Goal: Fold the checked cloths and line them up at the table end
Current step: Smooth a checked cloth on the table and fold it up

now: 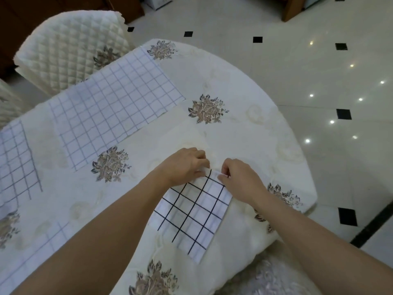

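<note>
Here, four checked cloths lie on the rounded table's cream, flower-embroidered tablecloth [244, 133]: a broad pale-lined sheet [110, 103] spread flat toward the far side, a second pale sheet [14, 158] at the left edge, a faint-lined third sheet [42, 248] beside the left forearm, and a folded rectangle [191, 216] with bold dark lines near the close rim. Both hands meet at that rectangle's far short edge, where the left hand [187, 165] curls thumb and fingers onto one corner and the right hand [240, 182] pinches the edge between thumb and bent fingers. One quilted cream chair [72, 52] stands beyond the table.
</note>
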A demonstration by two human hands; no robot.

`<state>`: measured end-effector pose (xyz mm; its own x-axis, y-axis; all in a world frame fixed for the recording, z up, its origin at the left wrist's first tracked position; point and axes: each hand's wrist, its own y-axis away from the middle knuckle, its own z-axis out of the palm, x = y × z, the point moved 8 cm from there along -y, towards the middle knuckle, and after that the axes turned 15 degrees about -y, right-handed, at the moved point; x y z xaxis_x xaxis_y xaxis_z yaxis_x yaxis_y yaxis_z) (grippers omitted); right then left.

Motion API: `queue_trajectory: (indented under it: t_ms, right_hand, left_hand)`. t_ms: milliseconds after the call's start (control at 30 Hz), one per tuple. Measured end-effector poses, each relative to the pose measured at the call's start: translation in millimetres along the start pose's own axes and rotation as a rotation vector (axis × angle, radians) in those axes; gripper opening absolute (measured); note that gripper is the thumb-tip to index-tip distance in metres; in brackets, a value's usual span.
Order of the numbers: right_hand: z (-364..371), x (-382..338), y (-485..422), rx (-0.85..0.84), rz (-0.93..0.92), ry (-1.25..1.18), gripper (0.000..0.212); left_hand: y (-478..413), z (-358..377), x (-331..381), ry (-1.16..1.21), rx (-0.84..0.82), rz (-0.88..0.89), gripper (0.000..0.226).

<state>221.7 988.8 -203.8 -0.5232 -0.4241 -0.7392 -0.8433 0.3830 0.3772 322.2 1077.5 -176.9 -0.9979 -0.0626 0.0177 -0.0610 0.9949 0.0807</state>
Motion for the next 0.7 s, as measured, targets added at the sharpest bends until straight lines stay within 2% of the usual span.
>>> queue_trajectory:
  t_ms: [167, 333, 433, 567, 700]
  right_hand:
    - [-40, -7, -17, 0.038, -0.062, -0.003, 0.019]
    - [-44, -8, -19, -0.121, -0.054, 0.108, 0.065]
    - [-40, -11, -16, -0.112, -0.117, 0.206, 0.078]
    - [-32, -12, -8, -0.087, -0.166, 0.317, 0.067]
    - [-29, -13, 9, 0.001, -0.268, 0.173, 0.034]
  left_hand:
    - [-18, -11, -12, 0.063, -0.016, -0.171, 0.017]
    - [-12, -26, -12, 0.081, 0.025, -0.224, 0.018]
    - [-4, -28, -10, 0.081, 0.010, -0.223, 0.017]
    - [13, -27, -9, 0.070, 0.010, -0.232, 0.016]
    - [34, -28, -2, 0.100, 0.038, -0.225, 0.015]
